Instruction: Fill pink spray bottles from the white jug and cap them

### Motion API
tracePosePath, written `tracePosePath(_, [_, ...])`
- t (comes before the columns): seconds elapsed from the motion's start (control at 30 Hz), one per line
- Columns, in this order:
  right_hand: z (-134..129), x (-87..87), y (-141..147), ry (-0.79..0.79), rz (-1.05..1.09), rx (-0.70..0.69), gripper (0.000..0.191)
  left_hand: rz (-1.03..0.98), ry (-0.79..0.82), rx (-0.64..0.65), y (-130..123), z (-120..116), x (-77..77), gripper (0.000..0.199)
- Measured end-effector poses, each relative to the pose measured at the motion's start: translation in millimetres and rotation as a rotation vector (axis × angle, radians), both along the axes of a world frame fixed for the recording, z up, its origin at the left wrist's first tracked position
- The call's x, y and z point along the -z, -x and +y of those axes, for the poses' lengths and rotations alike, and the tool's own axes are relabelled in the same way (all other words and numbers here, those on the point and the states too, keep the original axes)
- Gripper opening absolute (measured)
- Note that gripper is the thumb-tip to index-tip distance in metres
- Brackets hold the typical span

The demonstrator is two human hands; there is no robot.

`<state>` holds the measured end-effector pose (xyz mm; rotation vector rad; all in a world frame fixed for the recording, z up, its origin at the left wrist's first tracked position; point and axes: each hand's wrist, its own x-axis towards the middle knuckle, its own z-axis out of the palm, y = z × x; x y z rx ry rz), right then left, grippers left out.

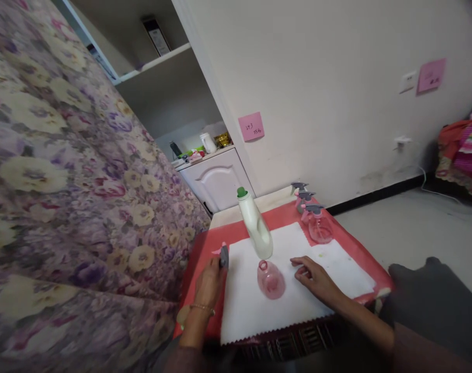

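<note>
My left hand (210,282) is closed around a grey and pink spray head (224,256) above the left side of the table. An open-necked pink clear bottle (272,280) stands on the white cloth (243,316) between my hands. Just behind it is a pale green jug (256,228) with a green cap. To the right of the pink bottle, my right hand (315,280) hovers with fingers partly curled and apart, holding nothing.
Several spray bottles (320,228) with grey and pink heads line the table's back right corner. A red cloth (204,248) covers the table. The wall (317,103) rises behind, a floral curtain (84,181) hangs at left, and a dark stool (433,311) stands at right.
</note>
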<state>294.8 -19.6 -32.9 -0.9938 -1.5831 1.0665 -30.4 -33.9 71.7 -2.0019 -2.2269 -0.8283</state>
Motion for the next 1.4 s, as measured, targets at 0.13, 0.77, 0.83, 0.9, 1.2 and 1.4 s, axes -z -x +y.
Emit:
tracePosePath(0.13, [-0.2, -4.6, -2.7, 0.003, 0.000, 0.000, 0.036, -0.105, -0.130, 0.060, -13.6, -24.1, -29.3, 0.032])
tracePosePath(0.77, [0.8, -5.7, -7.7, 0.023, 0.055, 0.029, 0.035, -0.839, -0.439, 0.112, -111.9, -60.7, -53.5, 0.033])
tracePosePath(0.83, [0.9, -6.2, -8.1, 0.021, 0.053, 0.031, 0.036, -0.812, -0.421, 0.110, -115.8, -56.5, -50.6, 0.031])
tracePosePath(0.9, [0.8, -6.8, -8.4, 0.017, 0.050, 0.030, 0.037, -0.784, -0.388, 0.114, -117.6, -52.5, -47.2, 0.029])
tracePosePath(1.2, [0.1, -7.4, -9.0, -0.005, 0.043, 0.011, 0.037, -0.689, -0.337, 0.119, -119.7, -37.6, -38.9, 0.027])
tracePosePath(1.4, [1.7, -3.0, -6.2, 0.012, 0.057, 0.014, 0.036, -0.592, -0.328, 0.127, -125.3, -28.7, -48.8, 0.028])
